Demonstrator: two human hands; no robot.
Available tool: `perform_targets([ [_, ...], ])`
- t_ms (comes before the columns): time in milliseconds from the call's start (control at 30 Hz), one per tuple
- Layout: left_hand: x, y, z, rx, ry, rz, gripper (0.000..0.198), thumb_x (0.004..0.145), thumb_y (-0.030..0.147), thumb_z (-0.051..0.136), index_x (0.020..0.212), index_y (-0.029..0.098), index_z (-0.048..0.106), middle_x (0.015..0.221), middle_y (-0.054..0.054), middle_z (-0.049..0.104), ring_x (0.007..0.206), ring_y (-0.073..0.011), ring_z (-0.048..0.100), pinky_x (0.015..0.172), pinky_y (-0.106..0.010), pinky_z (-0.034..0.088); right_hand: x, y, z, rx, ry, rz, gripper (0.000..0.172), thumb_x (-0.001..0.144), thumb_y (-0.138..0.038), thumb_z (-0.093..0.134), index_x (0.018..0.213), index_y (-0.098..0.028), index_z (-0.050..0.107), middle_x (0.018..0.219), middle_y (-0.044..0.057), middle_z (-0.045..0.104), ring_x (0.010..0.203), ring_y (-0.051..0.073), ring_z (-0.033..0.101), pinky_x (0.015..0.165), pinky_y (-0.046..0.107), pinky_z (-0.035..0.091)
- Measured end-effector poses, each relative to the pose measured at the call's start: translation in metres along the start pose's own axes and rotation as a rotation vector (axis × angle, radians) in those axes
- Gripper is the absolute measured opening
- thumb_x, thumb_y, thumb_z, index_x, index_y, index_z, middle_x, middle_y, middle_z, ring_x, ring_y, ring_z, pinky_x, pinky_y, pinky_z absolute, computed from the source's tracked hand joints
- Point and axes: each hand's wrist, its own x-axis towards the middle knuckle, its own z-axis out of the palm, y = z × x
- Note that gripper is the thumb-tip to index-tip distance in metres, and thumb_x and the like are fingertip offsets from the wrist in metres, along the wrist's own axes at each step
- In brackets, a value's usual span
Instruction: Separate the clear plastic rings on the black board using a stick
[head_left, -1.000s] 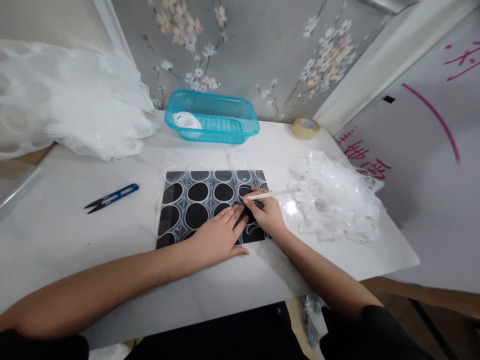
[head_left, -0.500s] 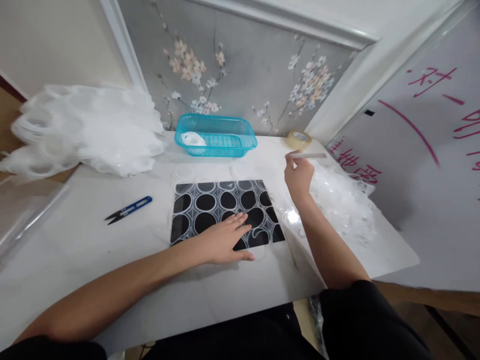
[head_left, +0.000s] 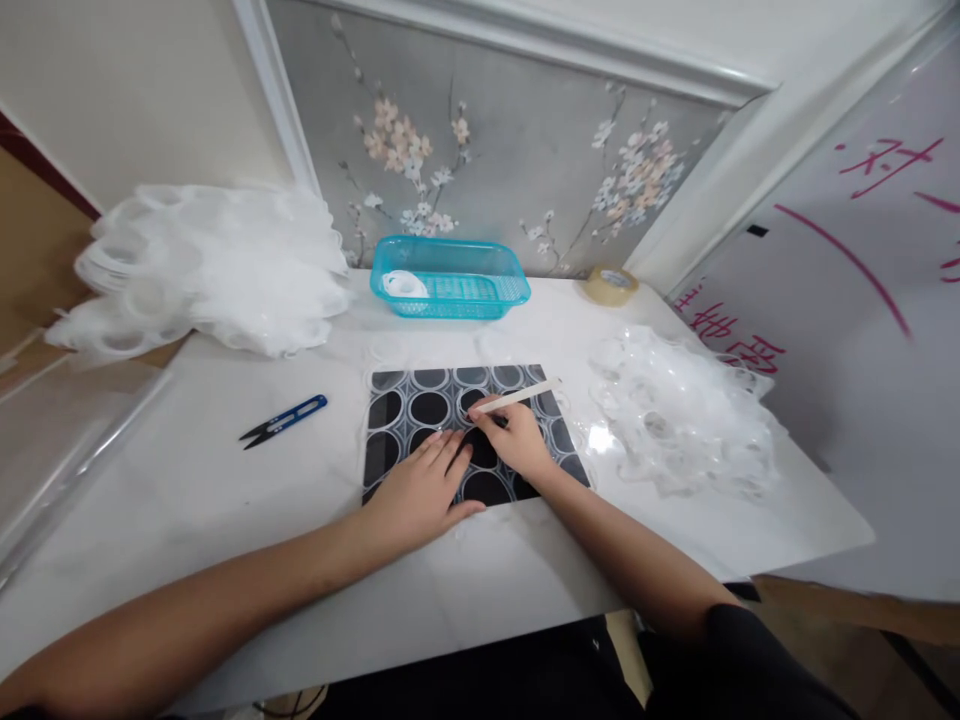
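Observation:
A black board (head_left: 384, 448) lies on the table under a translucent plastic sheet with rows of round holes (head_left: 451, 378). My left hand (head_left: 420, 480) rests flat on its lower middle, fingers stretched out and thumb apart. Just right of those fingertips, my right hand (head_left: 517, 440) pinches a thin, pale, stick-shaped tool (head_left: 521, 394). The tool slants up to the right; its working end is hidden by the fingers, low over the sheet. Whether it touches the sheet I cannot tell.
Blue thread snips (head_left: 285, 420) lie left of the board. Behind it stands a turquoise basket (head_left: 450, 308) with white rings (head_left: 403, 284) inside, beside a tape roll (head_left: 611, 286). Translucent plastic piles up at the left (head_left: 217, 265) and right (head_left: 682, 410). A whiteboard (head_left: 847, 400) borders the right side.
My right hand has come from above the right-hand plastic pile leftward and down onto the sheet, still holding the tool. The left hand stays flat on the sheet, slightly further left on it.

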Motion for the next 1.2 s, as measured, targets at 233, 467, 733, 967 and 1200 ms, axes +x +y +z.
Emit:
perform_targets([
  [233, 0.0, 0.0024, -0.0007, 0.101, 0.053, 0.021, 0.073, 0.09, 0.063, 0.039, 0.126, 0.001, 0.052, 0.13, -0.025, 0.054, 0.123, -0.0345, 0.05, 0.106, -0.044, 0.035, -0.0031, -0.0047, -0.0009, 0.087, 0.023, -0.019, 0.019, 0.087, -0.032, 0.054, 0.081, -0.02, 0.068, 0.086, 0.004, 0.072, 0.085, 0.02, 0.068, 0.082, 0.033, 0.05],
  [467, -0.0016, 0.002, 0.0004, 0.087, 0.074, 0.018, 0.072, 0.092, 0.061, 0.036, 0.124, 0.0, 0.053, 0.128, -0.026, 0.055, 0.122, -0.0344, 0.051, 0.106, -0.044, 0.034, -0.0043, -0.0023, 0.0028, 0.06, 0.017, -0.038, 0.016, 0.085, -0.03, 0.057, 0.082, -0.019, 0.069, 0.09, 0.006, 0.072, 0.085, 0.02, 0.068, 0.08, 0.033, 0.052],
  [733, -0.0014, 0.0019, -0.0004, 0.088, 0.06, 0.015, 0.071, 0.093, 0.06, 0.032, 0.125, 0.0, 0.052, 0.13, -0.026, 0.053, 0.124, -0.0339, 0.05, 0.107, -0.044, 0.033, -0.0035, -0.0056, 0.0032, -0.011, 0.028, -0.09, 0.012, 0.084, -0.024, 0.059, 0.08, -0.019, 0.07, 0.086, 0.006, 0.072, 0.085, 0.02, 0.067, 0.08, 0.033, 0.051],
  [967, -0.0012, 0.002, 0.0, 0.131, 0.069, 0.022, 0.069, 0.094, 0.06, 0.029, 0.123, 0.002, 0.053, 0.129, -0.023, 0.055, 0.122, -0.0322, 0.051, 0.105, -0.043, 0.035, -0.0038, -0.0062, 0.0029, -0.024, 0.034, -0.095, 0.012, 0.084, -0.021, 0.058, 0.081, -0.019, 0.07, 0.087, 0.006, 0.072, 0.087, 0.02, 0.067, 0.081, 0.033, 0.051],
  [1200, -0.0006, 0.0027, -0.0003, 0.113, 0.053, 0.007, 0.07, 0.094, 0.06, 0.03, 0.125, 0.001, 0.052, 0.13, -0.024, 0.054, 0.123, -0.0328, 0.051, 0.106, -0.043, 0.034, -0.0044, -0.0071, 0.0024, -0.076, 0.022, -0.12, 0.013, 0.084, -0.021, 0.058, 0.079, -0.02, 0.07, 0.087, 0.006, 0.073, 0.09, 0.022, 0.066, 0.083, 0.035, 0.05],
])
